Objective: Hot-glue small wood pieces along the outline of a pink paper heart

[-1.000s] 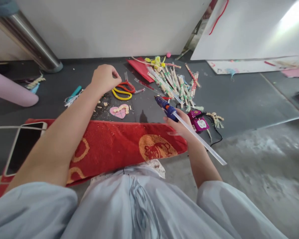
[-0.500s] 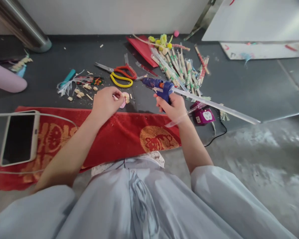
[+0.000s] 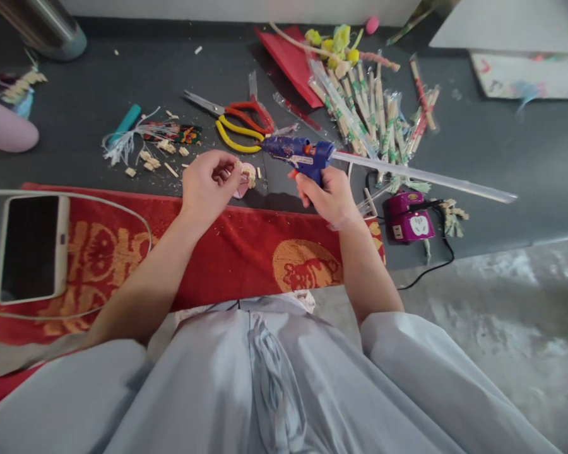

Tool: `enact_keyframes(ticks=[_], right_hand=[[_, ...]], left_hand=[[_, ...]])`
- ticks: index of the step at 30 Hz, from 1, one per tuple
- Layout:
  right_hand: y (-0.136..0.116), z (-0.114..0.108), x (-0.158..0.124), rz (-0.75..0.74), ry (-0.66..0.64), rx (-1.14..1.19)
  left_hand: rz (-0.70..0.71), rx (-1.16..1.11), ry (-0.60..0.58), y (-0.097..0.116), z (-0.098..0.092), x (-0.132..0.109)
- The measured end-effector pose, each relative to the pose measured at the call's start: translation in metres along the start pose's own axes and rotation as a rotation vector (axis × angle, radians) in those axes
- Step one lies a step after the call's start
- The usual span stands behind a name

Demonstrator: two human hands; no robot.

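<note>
My right hand (image 3: 329, 194) is wrapped round the handle of a blue hot glue gun (image 3: 294, 151), with its nozzle facing left. A long clear glue stick (image 3: 421, 173) juts from the back of the gun. My left hand (image 3: 211, 183) is pinched closed, and a tiny pale bit (image 3: 239, 166) shows at its fingertips; its kind is too small to tell. Right beside those fingertips lies a small pink piece (image 3: 241, 189) with cream-coloured bits on it. Scissors (image 3: 231, 123) with red and yellow handles lie just behind, near the nozzle.
A red patterned towel (image 3: 246, 252) covers the front edge, with a phone (image 3: 31, 249) on its left. Wrapped sticks (image 3: 360, 113) and a red packet (image 3: 291, 63) lie behind. A purple power adapter (image 3: 409, 217) stands right; pale scraps (image 3: 151, 161) lie left.
The view has shifted, so the tabletop things sit higher and spread wider. The gun's nozzle has come closer to my left hand. A pale bit now shows at my left fingertips.
</note>
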State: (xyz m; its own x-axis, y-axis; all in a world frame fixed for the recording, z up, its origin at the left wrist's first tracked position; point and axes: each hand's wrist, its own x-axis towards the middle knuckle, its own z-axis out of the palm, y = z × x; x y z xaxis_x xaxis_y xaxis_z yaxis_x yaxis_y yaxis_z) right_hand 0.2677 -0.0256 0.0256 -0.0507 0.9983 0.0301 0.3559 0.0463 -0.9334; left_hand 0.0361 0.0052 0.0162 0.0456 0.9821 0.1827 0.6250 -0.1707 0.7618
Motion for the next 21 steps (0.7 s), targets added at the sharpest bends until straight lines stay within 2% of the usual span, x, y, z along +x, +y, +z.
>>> enact_keyframes(ticks=[6,10,12,16,19,21], right_hand=[[0.006,0.003,0.0,0.039,0.004,0.022],[0.009,0.001,0.002,0.048,-0.003,0.015],[0.007,-0.005,0.0,0.024,-0.009,-0.045],[0.003,-0.028,-0.014,-0.031,0.008,-0.311],[0.006,-0.043,-0.034,0.034,0.048,-0.424],[0.01,-0.048,-0.048,0.103,0.11,-0.421]], left_hand=[[-0.007,0.039,0.033,-0.003,-0.003,0.0],[0.001,0.039,0.01,-0.004,-0.001,-0.001],[0.009,0.034,-0.003,-0.004,0.001,-0.002],[0.048,0.032,-0.014,-0.005,0.003,-0.002],[0.052,0.035,-0.024,-0.003,0.003,-0.003],[0.069,0.012,-0.015,-0.001,0.002,-0.003]])
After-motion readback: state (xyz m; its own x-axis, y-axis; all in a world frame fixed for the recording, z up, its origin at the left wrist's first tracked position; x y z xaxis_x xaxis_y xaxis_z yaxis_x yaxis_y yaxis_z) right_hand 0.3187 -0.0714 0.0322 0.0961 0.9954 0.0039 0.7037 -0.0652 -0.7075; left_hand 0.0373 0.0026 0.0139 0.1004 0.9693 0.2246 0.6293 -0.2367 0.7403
